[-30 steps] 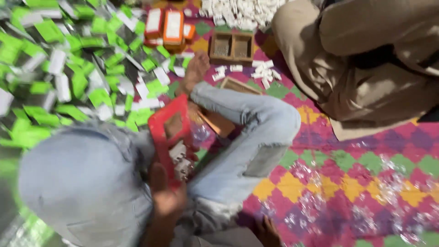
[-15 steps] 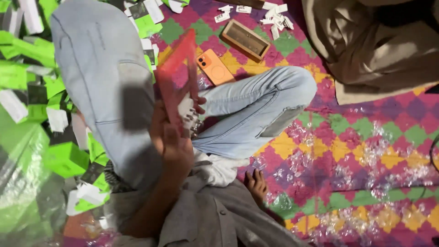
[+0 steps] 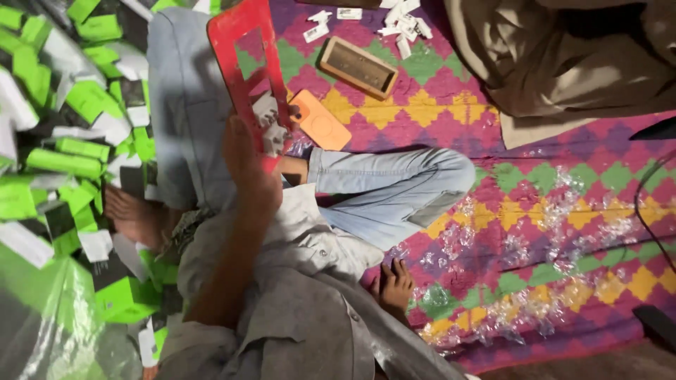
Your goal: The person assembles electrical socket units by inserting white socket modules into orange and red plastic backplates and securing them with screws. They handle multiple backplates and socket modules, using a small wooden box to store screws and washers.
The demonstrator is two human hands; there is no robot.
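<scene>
My left hand [image 3: 246,165] is shut on the lower end of a red plastic frame [image 3: 243,63] with open windows. It holds the frame upright over my bent left knee. A few small white parts [image 3: 267,123] sit in the frame just above my fingers. My right hand [image 3: 396,285] rests on the patterned mat [image 3: 563,232] beside my hip, fingers spread, holding nothing. My right leg in pale jeans [image 3: 394,186] lies across the mat between the two hands.
A pile of green and white boxes [image 3: 70,134] fills the left side. An orange flat case [image 3: 320,119], a wooden box [image 3: 355,67] and loose white parts [image 3: 398,24] lie ahead. Another person in brown clothes [image 3: 563,56] sits top right. A black cable [image 3: 641,211] runs on the right.
The view has swung and come closer. My left hand has kept its hold on the red frame, which now stands higher over my knee. My right hand stays on the mat.
</scene>
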